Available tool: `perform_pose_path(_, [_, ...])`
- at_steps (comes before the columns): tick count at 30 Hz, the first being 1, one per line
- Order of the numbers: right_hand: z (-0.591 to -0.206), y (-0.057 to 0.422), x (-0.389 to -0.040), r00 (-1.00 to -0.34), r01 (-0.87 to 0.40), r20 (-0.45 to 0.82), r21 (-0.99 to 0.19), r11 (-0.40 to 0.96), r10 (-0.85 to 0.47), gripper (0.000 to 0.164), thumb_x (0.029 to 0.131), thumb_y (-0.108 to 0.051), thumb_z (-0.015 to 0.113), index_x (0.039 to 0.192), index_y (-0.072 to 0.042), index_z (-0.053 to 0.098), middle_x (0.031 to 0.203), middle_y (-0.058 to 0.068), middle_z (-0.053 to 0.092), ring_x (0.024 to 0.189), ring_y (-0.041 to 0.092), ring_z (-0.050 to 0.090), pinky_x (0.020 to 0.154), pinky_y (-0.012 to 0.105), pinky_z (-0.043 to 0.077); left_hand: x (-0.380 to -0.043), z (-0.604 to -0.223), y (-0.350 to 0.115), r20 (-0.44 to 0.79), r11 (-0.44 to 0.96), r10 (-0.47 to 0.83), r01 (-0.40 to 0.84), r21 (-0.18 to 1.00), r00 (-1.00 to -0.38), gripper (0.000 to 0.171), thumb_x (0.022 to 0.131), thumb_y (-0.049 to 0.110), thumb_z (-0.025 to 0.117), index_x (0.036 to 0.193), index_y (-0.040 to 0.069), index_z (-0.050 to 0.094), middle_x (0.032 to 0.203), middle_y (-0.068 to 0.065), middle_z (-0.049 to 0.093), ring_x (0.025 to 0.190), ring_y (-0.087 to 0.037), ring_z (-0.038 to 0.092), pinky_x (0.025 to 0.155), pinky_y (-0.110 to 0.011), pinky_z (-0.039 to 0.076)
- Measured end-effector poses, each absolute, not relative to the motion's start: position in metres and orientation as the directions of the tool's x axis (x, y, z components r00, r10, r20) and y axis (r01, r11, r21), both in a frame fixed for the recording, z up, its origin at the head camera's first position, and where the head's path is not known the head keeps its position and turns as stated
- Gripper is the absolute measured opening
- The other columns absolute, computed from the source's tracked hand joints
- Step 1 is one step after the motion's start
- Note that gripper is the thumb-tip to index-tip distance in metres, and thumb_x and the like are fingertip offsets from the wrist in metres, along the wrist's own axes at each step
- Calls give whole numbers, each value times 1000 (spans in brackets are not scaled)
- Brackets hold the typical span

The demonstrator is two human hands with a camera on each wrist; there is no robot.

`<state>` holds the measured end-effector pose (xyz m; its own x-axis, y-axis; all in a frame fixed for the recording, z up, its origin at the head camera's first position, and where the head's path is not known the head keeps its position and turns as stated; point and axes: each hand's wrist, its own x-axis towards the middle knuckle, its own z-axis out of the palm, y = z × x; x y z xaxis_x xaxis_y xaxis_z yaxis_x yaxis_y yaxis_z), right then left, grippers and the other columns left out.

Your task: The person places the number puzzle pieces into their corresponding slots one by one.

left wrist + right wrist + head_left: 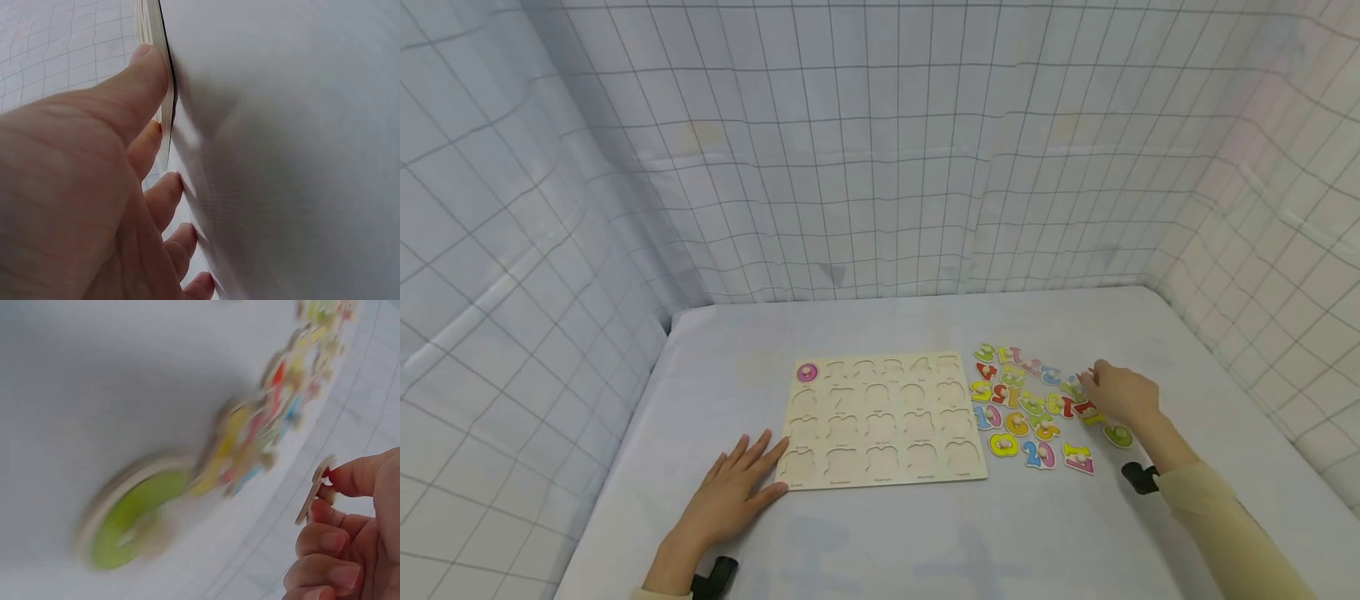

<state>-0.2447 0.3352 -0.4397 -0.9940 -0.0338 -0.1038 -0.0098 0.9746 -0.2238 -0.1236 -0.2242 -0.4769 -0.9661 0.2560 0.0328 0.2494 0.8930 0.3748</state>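
Observation:
My left hand (pixel 730 497) lies at the lower left corner of the wooden number puzzle board (pixel 860 418), fingers spread. In the left wrist view its thumb (pixel 150 69) touches the board's edge while other fingertips rest on the white cloth. Thumb and finger of my right hand (pixel 1122 393) pinch a small wooden number puzzle piece (pixel 306 503) by its knob, above the table. It is seen edge-on with a bit of red; its number cannot be read. Below that hand lies a green round piece (pixel 1117 436). A purple round piece (pixel 807 372) sits in the board's top left recess.
Several colourful knobbed number pieces, among them a 17 (pixel 1078 458), a 20 (pixel 1040 455) and a yellow one (pixel 1003 445), lie scattered right of the board. White cloth covers the table (pixel 880 542). Gridded curtains (pixel 887 167) hang behind and at both sides.

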Motion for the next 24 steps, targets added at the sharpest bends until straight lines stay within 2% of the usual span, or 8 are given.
perform_pose_path(10, [-430,238,-278,-956,-290,4,-165,943,-293,25,98,-29,44,88,-8,52,61,0,49,50,17,44,44,30,35,-122,-477,-224,18,887,259,245,392,-966,63,92,52,54,145,21,43,151,-10,32,138,-40,21,106,-62,15])
perform_pose_path(13, [-430,206,-286,-920,-392,43,-116,913,-390,21,98,-27,44,85,-12,51,59,-3,48,48,14,44,42,29,35,-121,-474,-224,13,888,257,241,392,-966,63,92,52,54,145,21,43,151,-10,32,138,-40,20,106,-62,15])
perform_pose_path(18, [-431,156,-295,-821,-560,158,-31,828,-549,23,97,-23,46,76,-14,47,56,-4,44,44,12,39,40,26,27,-120,-472,-223,24,891,255,244,383,-967,62,92,52,54,144,20,44,150,-11,33,138,-41,21,106,-62,15])
perform_pose_path(24, [-438,96,-302,-773,-624,144,1,781,-618,24,98,-24,44,75,-15,46,54,-4,43,45,12,39,41,26,28,-120,-475,-224,32,892,253,246,379,-967,62,92,50,56,144,20,44,150,-11,33,138,-41,22,106,-62,16])
